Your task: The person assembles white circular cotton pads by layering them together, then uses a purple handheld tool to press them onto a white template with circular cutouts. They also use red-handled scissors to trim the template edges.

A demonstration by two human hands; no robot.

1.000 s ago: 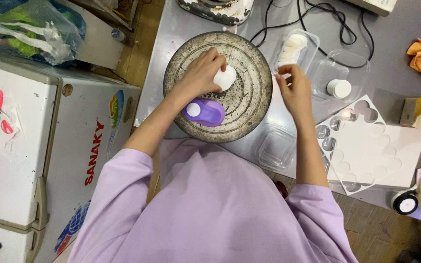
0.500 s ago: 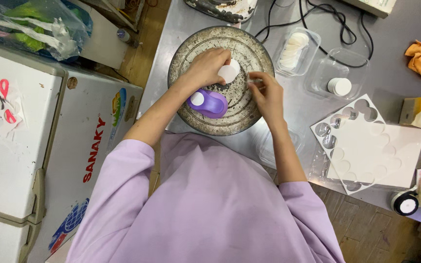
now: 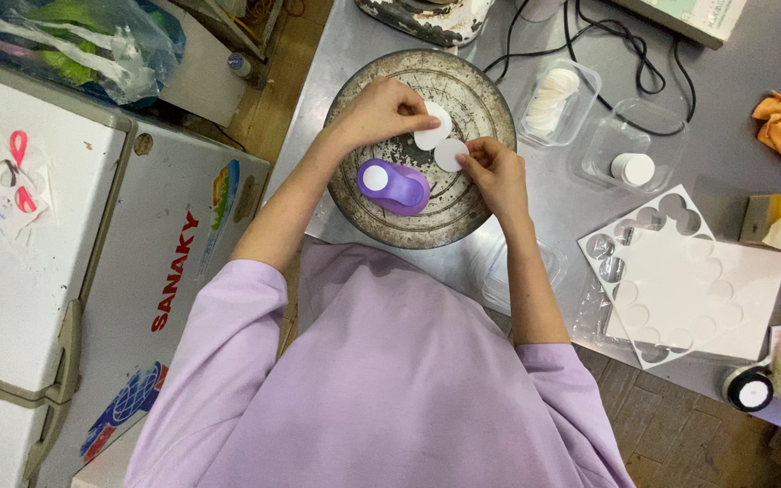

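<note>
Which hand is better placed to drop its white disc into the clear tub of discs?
Probably the right hand: it pinches its white disc on the side nearer the clear tub, while the left hand sits farther away.

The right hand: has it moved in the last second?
Yes. The right hand has come in from the clear tray of white discs over the round metal tray, beside the left hand.

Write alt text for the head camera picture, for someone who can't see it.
Seen from above, a person's left hand and right hand each hold a white paper disc over a round metal tray, beside a purple hole punch. A punched white sheet lies to the right.
</note>
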